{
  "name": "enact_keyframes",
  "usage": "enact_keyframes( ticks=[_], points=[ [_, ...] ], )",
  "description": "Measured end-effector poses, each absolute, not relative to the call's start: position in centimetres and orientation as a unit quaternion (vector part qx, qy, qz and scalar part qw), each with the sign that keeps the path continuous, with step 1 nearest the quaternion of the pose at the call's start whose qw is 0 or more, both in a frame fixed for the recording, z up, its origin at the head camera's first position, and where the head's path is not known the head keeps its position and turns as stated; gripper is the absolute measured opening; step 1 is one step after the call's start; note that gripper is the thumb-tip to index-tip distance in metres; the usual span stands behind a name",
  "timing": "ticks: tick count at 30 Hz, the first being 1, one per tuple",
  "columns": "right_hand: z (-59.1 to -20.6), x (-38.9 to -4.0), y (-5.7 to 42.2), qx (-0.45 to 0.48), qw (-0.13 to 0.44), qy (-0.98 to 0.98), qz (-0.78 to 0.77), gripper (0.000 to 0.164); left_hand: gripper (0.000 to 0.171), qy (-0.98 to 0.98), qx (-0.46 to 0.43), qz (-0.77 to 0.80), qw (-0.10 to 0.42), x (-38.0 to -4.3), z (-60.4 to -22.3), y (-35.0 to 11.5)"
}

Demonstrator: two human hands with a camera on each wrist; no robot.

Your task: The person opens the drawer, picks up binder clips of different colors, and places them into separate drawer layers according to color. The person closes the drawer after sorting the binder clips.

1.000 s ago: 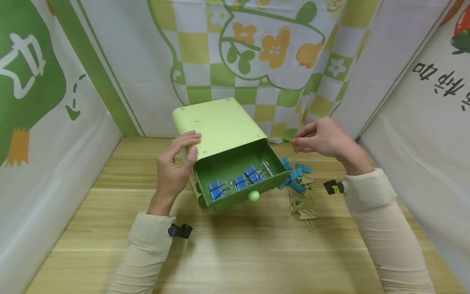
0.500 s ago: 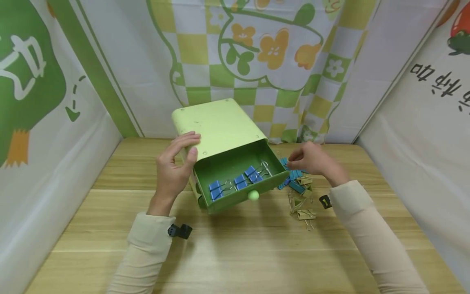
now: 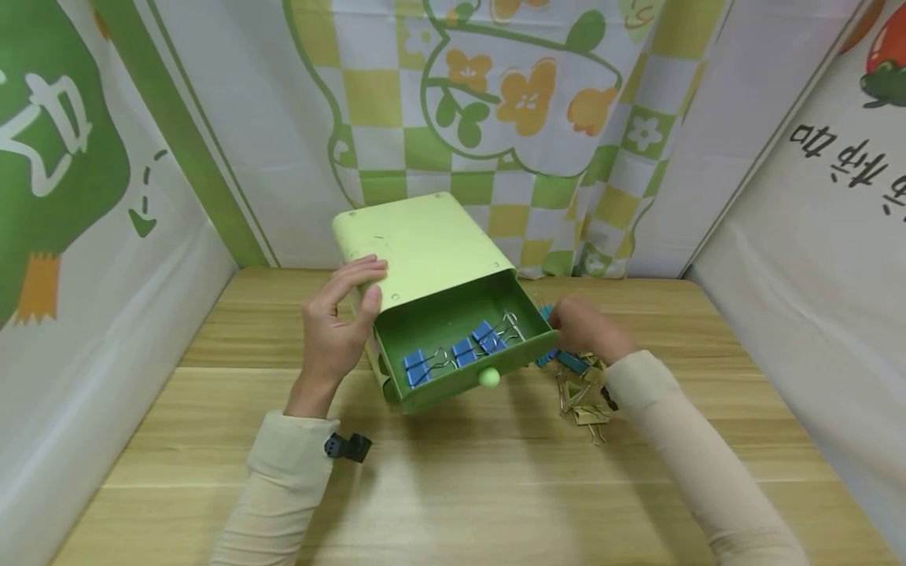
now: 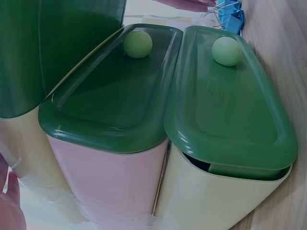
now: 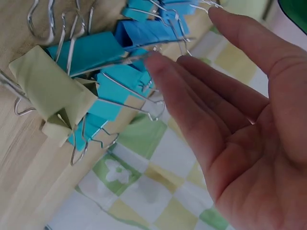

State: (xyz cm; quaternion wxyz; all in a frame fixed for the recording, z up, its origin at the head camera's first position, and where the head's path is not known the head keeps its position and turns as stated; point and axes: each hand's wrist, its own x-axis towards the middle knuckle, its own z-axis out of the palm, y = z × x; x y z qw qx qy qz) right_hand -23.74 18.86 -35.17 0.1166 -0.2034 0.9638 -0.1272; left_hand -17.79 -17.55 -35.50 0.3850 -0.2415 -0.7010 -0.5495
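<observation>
Resting on the cabinet (image 3: 425, 248), left hand (image 3: 336, 322) is relaxed; right hand (image 5: 244, 146), holding nothing, fingers extended, is at loose binder clips (image 5: 112, 91) beside the pulled-out drawer (image 3: 449, 385); blue clips (image 3: 465, 351) inside.

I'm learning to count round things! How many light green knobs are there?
3: one knob on the open top drawer, another knob on the middle drawer, and the last knob on the bottom drawer. More could be hidden.
</observation>
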Motion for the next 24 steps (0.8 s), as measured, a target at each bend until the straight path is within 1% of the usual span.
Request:
enact_keyframes(
  ticks=[5,6,9,13,19,24],
  points=[
    [-35.8,-24.0,18.0,-0.206,0.108,0.965,-0.12,0.034,0.025,-0.703,-0.242,-0.547,0.385,-17.8,-35.5,-17.6],
    [-35.9,-24.1,17.9,-0.209,0.104,0.965,-0.118,0.036,0.025,-0.703,-0.242,-0.546,0.385,-17.7,-35.5,-17.6],
    [-36.0,-24.3,17.6,-0.215,0.087,0.967,-0.108,0.034,0.025,-0.703,-0.242,-0.547,0.385,-17.7,-35.4,-17.6],
    [-36.2,-24.5,17.5,-0.211,0.082,0.968,-0.112,0.024,0.024,-0.703,-0.243,-0.548,0.384,-17.6,-35.3,-17.5],
    [-36.5,-24.6,17.6,-0.192,0.092,0.97,-0.118,0.025,0.025,-0.704,-0.242,-0.547,0.384,-17.6,-35.3,-17.4],
    [-36.7,-24.8,17.7,-0.204,0.077,0.971,-0.103,0.023,0.025,-0.705,-0.239,-0.547,0.383,-17.6,-35.4,-17.5]
  ],
)
